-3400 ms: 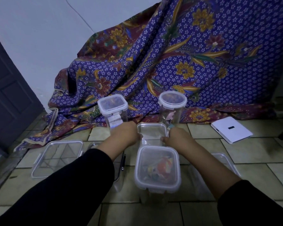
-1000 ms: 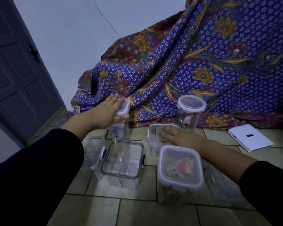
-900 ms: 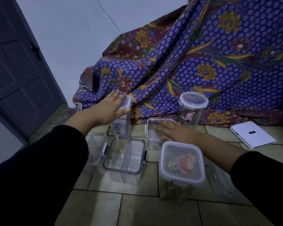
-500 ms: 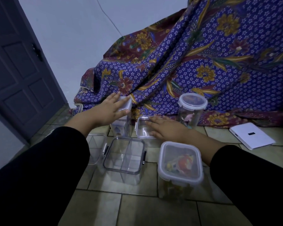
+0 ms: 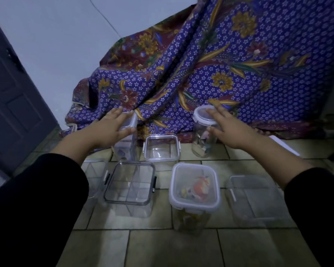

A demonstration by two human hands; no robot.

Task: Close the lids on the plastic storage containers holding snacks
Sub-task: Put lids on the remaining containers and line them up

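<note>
My left hand [image 5: 108, 130] lies over the lid of a tall square container [image 5: 126, 147] at the back left, fingers on top and thumb against the lid's near edge. My right hand [image 5: 227, 132] reaches over the round jar [image 5: 201, 141] at the back right, with spread fingers on its white-rimmed lid and the thumb by the jar's side. Between them stands a small square container [image 5: 161, 147] with its lid on. In front, a white-lidded container [image 5: 194, 186] holds colourful snacks.
A divided clear container with a dark-rimmed lid [image 5: 130, 185] stands front left, another clear box [image 5: 94, 170] beside it, and a low clear container [image 5: 256, 199] front right. A purple batik cloth [image 5: 220, 64] hangs behind. A dark door [image 5: 12, 103] is at left. Tiled floor [image 5: 172, 247] lies below.
My right hand has left the small square container and moved right and back onto the round jar's lid. My left hand has stayed on the tall square container.
</note>
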